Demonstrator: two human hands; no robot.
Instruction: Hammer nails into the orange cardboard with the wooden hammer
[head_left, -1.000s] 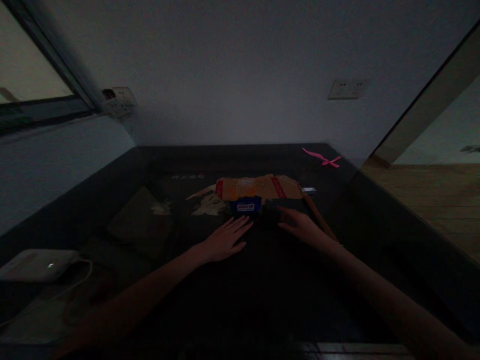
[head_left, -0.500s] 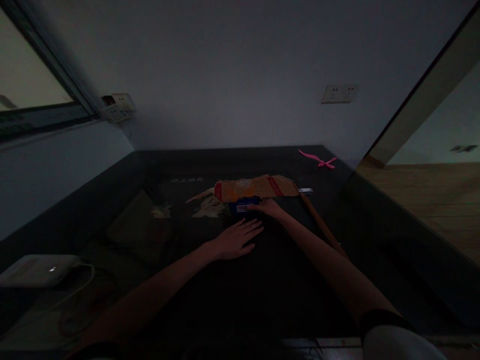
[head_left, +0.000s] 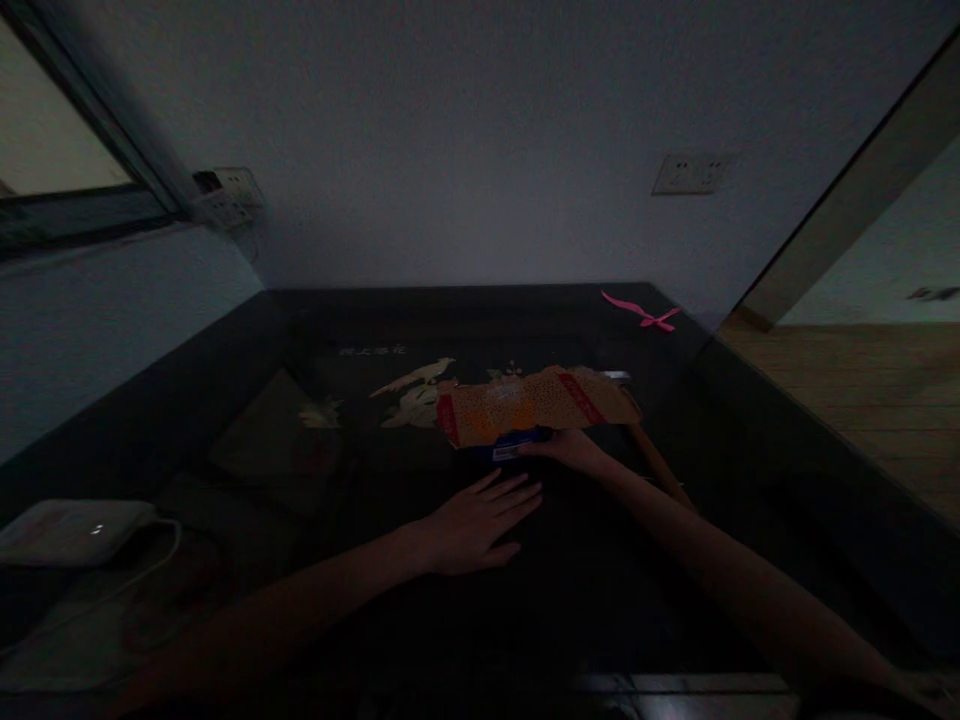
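Note:
My right hand (head_left: 571,450) has its fingers closed on a dark blue box-like item (head_left: 516,443) with a small white label. A torn-edged piece of cardboard (head_left: 536,405), tan with red bands and an orange patch, lies over that blue item and hides most of it. Nearer to me, my left hand (head_left: 476,522) is spread flat on the dark tabletop (head_left: 420,630), holding nothing. Partly under the cardboard's right end is a tool with a wooden handle (head_left: 664,465) and a metal end (head_left: 616,375); its kind is not clear in the dim light.
A pink ribbon-like strip (head_left: 651,317) lies at the back right corner. On the left sits a white device (head_left: 79,530) with a cable (head_left: 171,555). A wall with a socket panel (head_left: 690,174) stands behind the table; pale bird and flower patterns (head_left: 416,385) mark the tabletop.
My right hand has drawn the blue item and the cardboard towards me and slightly right, uncovering more of the tabletop's pattern. My left hand has shifted a little nearer, still flat.

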